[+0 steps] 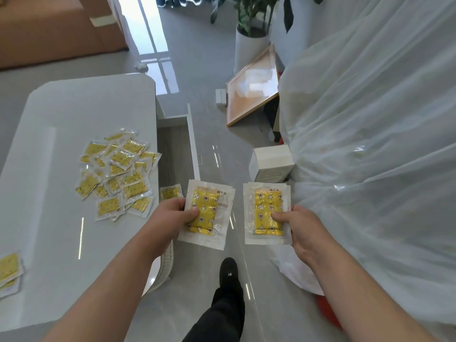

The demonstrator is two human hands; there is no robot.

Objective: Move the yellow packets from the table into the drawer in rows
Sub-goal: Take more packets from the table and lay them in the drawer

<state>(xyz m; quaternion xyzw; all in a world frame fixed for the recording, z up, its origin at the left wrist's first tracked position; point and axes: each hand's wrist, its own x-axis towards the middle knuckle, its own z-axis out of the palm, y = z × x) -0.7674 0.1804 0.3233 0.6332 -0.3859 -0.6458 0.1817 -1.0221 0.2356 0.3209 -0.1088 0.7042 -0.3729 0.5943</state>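
- The left hand (176,213) gripped a small stack of yellow packets (206,214) by its left edge, thumb pressed on the top packet's face, and held it in the air over the grey floor (209,82), just right of the table's edge.
- The right hand (294,224) clasped a second stack of packets (266,213) by its right edge, thumb on top — the two stacks sat side by side, apart, both with their long sides running away from the person.
- A loose pile of packets (117,172) lay overlapping on the glossy white table (49,144), close to its right edge.
- A few more packets (8,270) lay at the table's near left edge, partly cut off by the frame.
- The drawer (172,149) stood pulled out from the table's right side; one packet (170,193) showed at its near end, just beyond the left hand, and the rest of the visible drawer bottom was bare wood grain.
- A black shoe (228,274) and dark trouser leg stood on the floor below the hands.
- Furniture under a translucent plastic sheet (370,119) filled the right side, with a white box (271,162) at its foot and a framed picture (251,87) leaning beyond.
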